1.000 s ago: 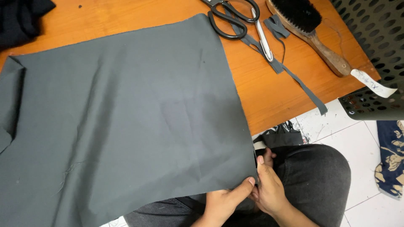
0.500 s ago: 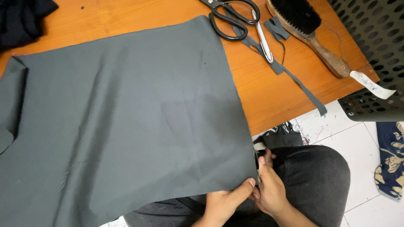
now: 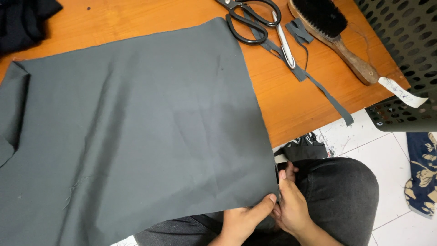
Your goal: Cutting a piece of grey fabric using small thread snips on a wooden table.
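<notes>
**Grey cloth pinched at its near corner**

Grey cloth (image 3: 136,136) lies spread flat over most of the table (image 3: 291,100), its near edge hanging off toward the lap; the lower right corner is caught between both hands; the left hand (image 3: 243,221) is clamped on that corner with the thumb on top; the right hand (image 3: 291,205) presses just beside it at the edge, fingers together on the cloth's border, over the dark trousers (image 3: 341,196) of the seated person.

Judging by how it lies, the panel is already cut out and smoothed, with one fold at its far left edge; the work at the corner looks barely begun, and the rest of the border shows no handling.

Farther off, a thin grey strip (image 3: 323,91) trails toward the table's edge; beyond it lie black scissors (image 3: 250,20), untouched, with a slim metal tool (image 3: 284,41) beside them; a wooden-handled brush (image 3: 337,36) sits near the perforated basket (image 3: 400,59); dark fabric (image 3: 25,23) is heaped at the far left corner.
</notes>
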